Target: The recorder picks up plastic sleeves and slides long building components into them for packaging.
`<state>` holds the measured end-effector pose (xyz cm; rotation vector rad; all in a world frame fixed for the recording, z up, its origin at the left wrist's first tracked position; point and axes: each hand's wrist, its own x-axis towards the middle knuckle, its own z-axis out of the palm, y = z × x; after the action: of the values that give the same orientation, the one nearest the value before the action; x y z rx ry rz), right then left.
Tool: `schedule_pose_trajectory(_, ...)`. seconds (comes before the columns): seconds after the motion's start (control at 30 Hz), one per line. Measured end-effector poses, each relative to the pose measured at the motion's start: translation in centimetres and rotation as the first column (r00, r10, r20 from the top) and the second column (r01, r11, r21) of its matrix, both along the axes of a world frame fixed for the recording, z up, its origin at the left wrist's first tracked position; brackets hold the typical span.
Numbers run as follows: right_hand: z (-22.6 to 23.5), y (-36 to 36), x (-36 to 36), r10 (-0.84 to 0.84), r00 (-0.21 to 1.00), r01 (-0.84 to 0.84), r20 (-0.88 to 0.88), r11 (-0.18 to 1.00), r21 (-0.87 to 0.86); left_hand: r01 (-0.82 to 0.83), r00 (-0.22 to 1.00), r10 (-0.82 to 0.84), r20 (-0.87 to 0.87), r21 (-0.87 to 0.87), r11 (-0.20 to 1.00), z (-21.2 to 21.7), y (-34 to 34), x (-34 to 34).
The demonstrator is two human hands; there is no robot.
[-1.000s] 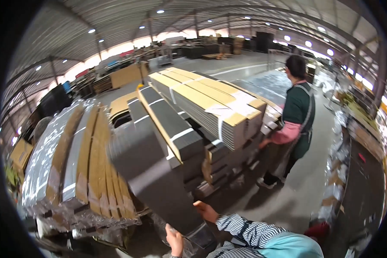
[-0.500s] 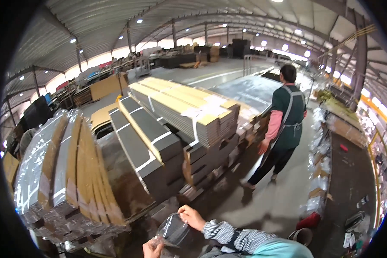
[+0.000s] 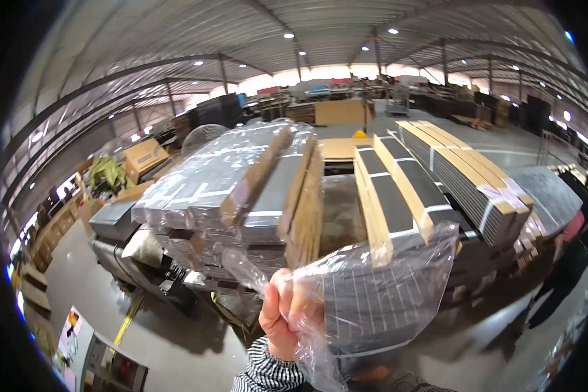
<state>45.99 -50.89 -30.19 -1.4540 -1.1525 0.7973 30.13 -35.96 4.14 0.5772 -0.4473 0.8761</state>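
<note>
Your left hand (image 3: 282,313) was raised in front of you at lower centre, fingers (image 3: 294,302) curled and pressed together, pinching a gathered edge of a clear plastic bag (image 3: 379,287). The bag hung open to the right of the hand, its film stretched across the view, so that the stacks behind showed through it. A striped sleeve (image 3: 268,372) covered your wrist below the hand.

Your right hand (image 3: 372,374) showed only as a blurred patch behind the bag's lower part; finger state could not be told, nor whether it touched the film.

Behind the bag stood a pallet stack wrapped in clear film (image 3: 235,183), holding grey and brown flat packs on edge. Just to its right lay rows of long flat packs (image 3: 398,196), grey with tan cardboard edges, and further right a taller stack of the same (image 3: 470,176). At the right rim another person (image 3: 565,261) bent beside that stack, partly cut off. Grey concrete floor (image 3: 157,340) lay at lower left.
</note>
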Motion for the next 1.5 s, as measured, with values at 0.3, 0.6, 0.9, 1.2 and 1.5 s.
schedule_pose_trajectory(0.3, 19.1, 18.1, 7.6, -0.124, 0.978, 0.183, -0.165, 0.892, 0.413, -0.741, 0.598, 0.627, -0.5, -0.047, 0.67, -13.1, 14.4, -11.3)
schedule_pose_trajectory(0.6, 38.7, 51.1, 29.9, 0.047, 0.938, 0.102, -0.344, 0.91, 0.403, -0.859, 0.329, 0.593, -0.735, 0.029, 0.512, -15.3, 11.4, -11.5)
schedule_pose_trajectory(0.9, 27.2, 45.3, 15.6, -0.144, 0.843, -0.117, 0.518, 0.891, 0.438, -0.696, 0.33, 0.636, -0.698, 0.275, 0.663, -12.4, 11.0, -5.3)
schedule_pose_trajectory(1.2, 25.9, 12.6, 36.3, -0.297, 0.34, 0.875, 0.892, 0.449, -0.183, -0.475, 0.533, 0.467, -0.706, 0.208, 0.855, -12.8, 7.8, -2.7)
schedule_pose_trajectory(1.5, 30.0, 3.8, 22.1, -0.161, 0.404, 0.766, 0.901, 0.597, -0.236, -0.455, 0.732, 0.439, -0.52, 0.107, 0.884, -10.6, 2.3, -0.8)
